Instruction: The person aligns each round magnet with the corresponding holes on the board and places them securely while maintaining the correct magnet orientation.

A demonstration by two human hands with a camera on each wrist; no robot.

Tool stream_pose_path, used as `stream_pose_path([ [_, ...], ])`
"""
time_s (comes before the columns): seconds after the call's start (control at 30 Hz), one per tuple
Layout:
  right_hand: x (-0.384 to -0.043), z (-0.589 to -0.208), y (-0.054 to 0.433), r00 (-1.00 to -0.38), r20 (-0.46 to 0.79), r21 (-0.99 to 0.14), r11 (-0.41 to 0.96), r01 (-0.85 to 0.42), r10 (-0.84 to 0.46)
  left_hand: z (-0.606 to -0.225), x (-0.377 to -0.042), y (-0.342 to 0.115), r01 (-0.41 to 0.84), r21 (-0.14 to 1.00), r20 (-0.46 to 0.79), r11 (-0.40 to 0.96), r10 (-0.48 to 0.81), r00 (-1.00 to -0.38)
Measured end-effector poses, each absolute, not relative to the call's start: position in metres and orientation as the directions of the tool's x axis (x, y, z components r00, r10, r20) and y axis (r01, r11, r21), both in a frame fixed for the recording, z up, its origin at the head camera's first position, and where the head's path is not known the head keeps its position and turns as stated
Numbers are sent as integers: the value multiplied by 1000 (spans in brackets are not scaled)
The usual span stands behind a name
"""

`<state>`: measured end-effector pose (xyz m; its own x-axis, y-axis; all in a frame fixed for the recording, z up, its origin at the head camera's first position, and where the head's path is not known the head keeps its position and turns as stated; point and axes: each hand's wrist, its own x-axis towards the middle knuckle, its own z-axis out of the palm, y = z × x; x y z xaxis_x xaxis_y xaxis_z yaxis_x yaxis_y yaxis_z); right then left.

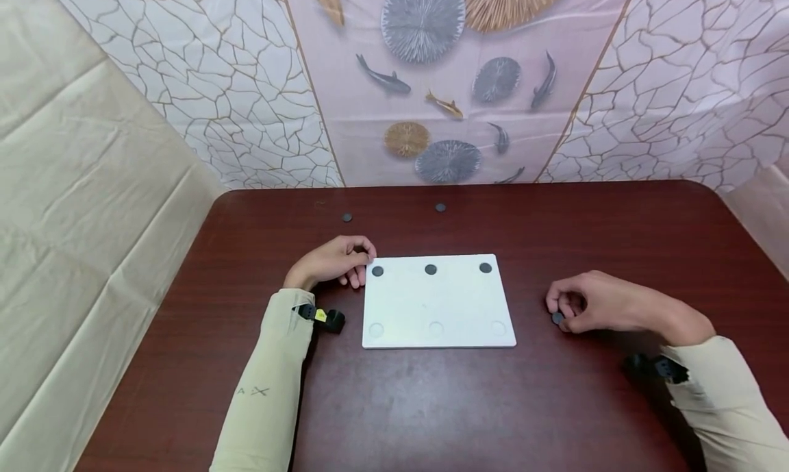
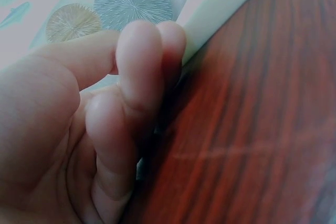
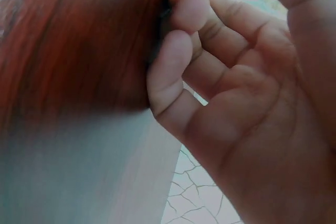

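Observation:
A white board (image 1: 437, 301) lies on the table, with three dark round discs along its far row: a left one (image 1: 378, 271), a middle one (image 1: 431, 270) and a right one (image 1: 485, 268). Three pale round recesses mark its near row. At the far left corner, my left hand (image 1: 335, 259) grips the board between thumb and fingers; the left wrist view shows the board's edge (image 2: 215, 9) at the fingertips. Off to the right of the board, my right hand (image 1: 594, 301) pinches a small dark disc (image 1: 557, 318) at the tabletop. In the right wrist view, the curled fingers (image 3: 170, 66) mostly hide that disc.
Two more dark discs, one at left (image 1: 347, 218) and one nearer the middle (image 1: 440, 207), lie on the dark red table (image 1: 419, 403) beyond the board. A patterned cloth (image 1: 444, 109) hangs behind the table's far edge. Pale fabric (image 1: 92, 205) hangs along the left side.

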<state>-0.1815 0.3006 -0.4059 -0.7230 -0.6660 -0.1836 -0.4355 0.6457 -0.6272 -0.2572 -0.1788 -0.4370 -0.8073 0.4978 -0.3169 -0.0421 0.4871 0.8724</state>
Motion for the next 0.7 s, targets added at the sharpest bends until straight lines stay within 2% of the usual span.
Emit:
stream_pose_path([
  [0.2,-177,-407,292,-759,-209,-570,707,-419,-617,-442,-255,-179,-44,874,-318,484,501,-805],
  [0.43,-175,-403,285,-763,-221,-522,734,-434,-608,-441,-253,-180,-48,872,-323,488,499,-804],
  [0.57,-177,-398,291,-737,-217,-575,694,-433,-640,-437,-255,-180,-41,872,-316,488,497,-808],
  [0.7,-179,-400,301,-685,-182,-652,608,-452,-705,-436,-257,-179,-44,872,-319,488,497,-807],
])
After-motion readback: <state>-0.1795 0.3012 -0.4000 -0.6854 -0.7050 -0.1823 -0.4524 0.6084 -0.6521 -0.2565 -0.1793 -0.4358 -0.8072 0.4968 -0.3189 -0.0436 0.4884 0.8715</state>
